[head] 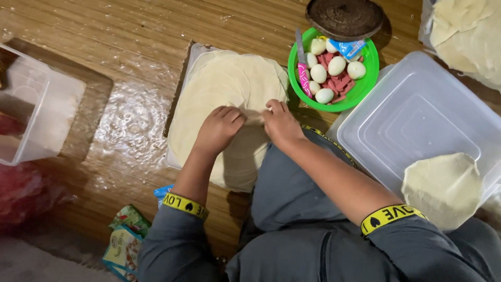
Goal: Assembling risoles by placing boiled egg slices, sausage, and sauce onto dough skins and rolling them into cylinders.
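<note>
A stack of thin, pale round dough wrappers (229, 83) lies on a white board in the middle of the wooden floor. My left hand (219, 128) and my right hand (281, 121) rest on the stack's near half, fingers curled and pinching the top sheet between them. Both forearms come out of grey sleeves with yellow cuffs. What lies under the fingers is hidden.
A green bowl (360, 91) of peeled eggs, red sausage pieces and a pink-handled knife sits at the far right, with a dark round lid (344, 18) behind it. An upturned clear container (417, 120) carries one wrapper (443, 185). A clear tub (31, 109) stands left; packets (125, 240) lie near.
</note>
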